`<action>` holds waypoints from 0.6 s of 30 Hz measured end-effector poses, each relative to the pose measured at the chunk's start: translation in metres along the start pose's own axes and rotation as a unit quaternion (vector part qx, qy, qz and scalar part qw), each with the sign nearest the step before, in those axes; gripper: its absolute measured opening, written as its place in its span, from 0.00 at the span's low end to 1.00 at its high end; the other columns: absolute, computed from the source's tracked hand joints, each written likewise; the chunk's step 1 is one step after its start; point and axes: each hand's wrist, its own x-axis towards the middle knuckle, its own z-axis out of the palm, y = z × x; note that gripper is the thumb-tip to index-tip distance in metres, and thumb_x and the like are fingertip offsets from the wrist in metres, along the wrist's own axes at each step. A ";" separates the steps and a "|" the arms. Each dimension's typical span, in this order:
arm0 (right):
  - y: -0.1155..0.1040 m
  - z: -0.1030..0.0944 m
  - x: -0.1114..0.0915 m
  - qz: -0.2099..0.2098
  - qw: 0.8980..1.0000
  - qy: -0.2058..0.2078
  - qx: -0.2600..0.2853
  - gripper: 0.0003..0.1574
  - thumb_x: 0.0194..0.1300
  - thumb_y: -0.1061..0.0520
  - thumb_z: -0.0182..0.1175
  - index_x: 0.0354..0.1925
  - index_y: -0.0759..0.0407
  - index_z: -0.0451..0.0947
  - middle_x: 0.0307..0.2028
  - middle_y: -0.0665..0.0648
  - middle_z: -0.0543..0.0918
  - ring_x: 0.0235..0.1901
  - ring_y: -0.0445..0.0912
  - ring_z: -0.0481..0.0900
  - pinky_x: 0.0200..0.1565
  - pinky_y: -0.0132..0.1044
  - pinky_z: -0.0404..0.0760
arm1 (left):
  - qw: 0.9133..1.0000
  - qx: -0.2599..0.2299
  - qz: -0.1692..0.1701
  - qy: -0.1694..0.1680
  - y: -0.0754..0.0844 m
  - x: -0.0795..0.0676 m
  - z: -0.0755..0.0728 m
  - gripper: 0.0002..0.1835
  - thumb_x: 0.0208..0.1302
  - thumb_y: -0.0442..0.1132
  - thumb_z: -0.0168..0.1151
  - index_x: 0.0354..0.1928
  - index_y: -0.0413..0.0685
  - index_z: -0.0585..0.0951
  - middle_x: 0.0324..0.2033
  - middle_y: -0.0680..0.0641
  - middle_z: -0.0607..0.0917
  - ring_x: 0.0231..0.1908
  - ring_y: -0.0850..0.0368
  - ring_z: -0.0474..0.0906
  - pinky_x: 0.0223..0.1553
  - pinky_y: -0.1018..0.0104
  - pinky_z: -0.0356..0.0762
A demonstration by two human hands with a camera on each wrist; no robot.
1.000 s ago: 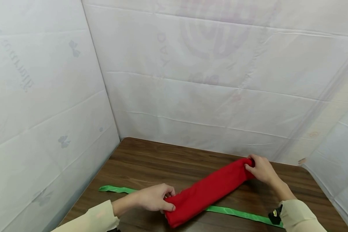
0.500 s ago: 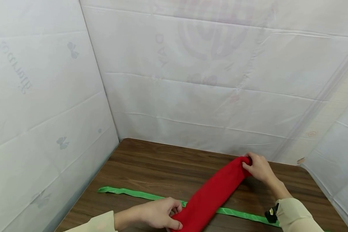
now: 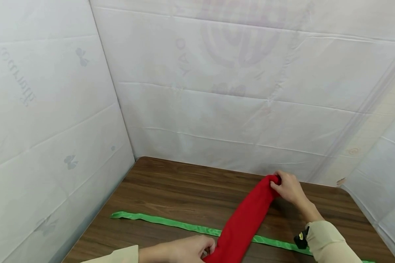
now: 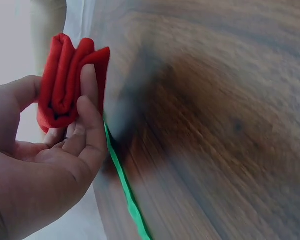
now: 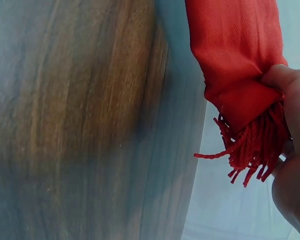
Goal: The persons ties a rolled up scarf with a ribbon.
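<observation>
A red scarf (image 3: 241,221), folded into a long narrow band, stretches between both hands and crosses over a green ribbon (image 3: 171,221) on the table. My left hand (image 3: 184,250) grips its near end, low in the head view; the left wrist view shows the folded layers of the scarf (image 4: 65,85) between thumb and fingers. At the far end, my right hand (image 3: 289,188) pinches the scarf close to the table's back edge. Fringe tassels (image 5: 255,145) dangle beside that hand in the right wrist view.
The brown wood-grain table (image 3: 171,182) has white sheeting (image 3: 197,109) behind it and at both sides. A black device (image 3: 301,238) is strapped at the right wrist, overlapping the ribbon in the head view.
The left hand has brought the near end of the scarf toward the body and slightly right. The right hand has shifted a little left, so the scarf now runs more steeply across the ribbon.
</observation>
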 end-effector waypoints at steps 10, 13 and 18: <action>-0.013 0.004 0.013 0.001 1.000 -0.004 0.017 0.09 0.60 0.57 0.66 0.37 0.60 0.79 0.29 0.55 0.81 0.25 0.46 0.73 0.27 0.39 0.71 | 0.997 0.074 -0.016 0.028 0.008 0.005 0.019 0.10 0.58 0.22 0.58 0.32 0.45 0.74 0.25 0.61 0.72 0.26 0.73 0.66 0.30 0.77 0.68; -0.016 0.008 0.017 -0.007 1.000 -0.006 0.020 0.08 0.60 0.58 0.66 0.37 0.60 0.79 0.28 0.55 0.81 0.25 0.46 0.73 0.26 0.38 0.71 | 0.991 0.130 -0.022 0.032 -0.004 0.014 0.024 0.07 0.60 0.26 0.59 0.33 0.46 0.74 0.25 0.61 0.73 0.27 0.74 0.66 0.31 0.77 0.70; -0.021 0.012 0.020 -0.008 1.000 -0.004 0.023 0.08 0.60 0.57 0.66 0.36 0.60 0.79 0.27 0.54 0.80 0.24 0.46 0.72 0.25 0.38 0.70 | 0.978 0.206 -0.003 0.043 -0.078 0.046 0.034 0.04 0.67 0.39 0.60 0.34 0.54 0.75 0.23 0.65 0.71 0.24 0.74 0.64 0.26 0.77 0.69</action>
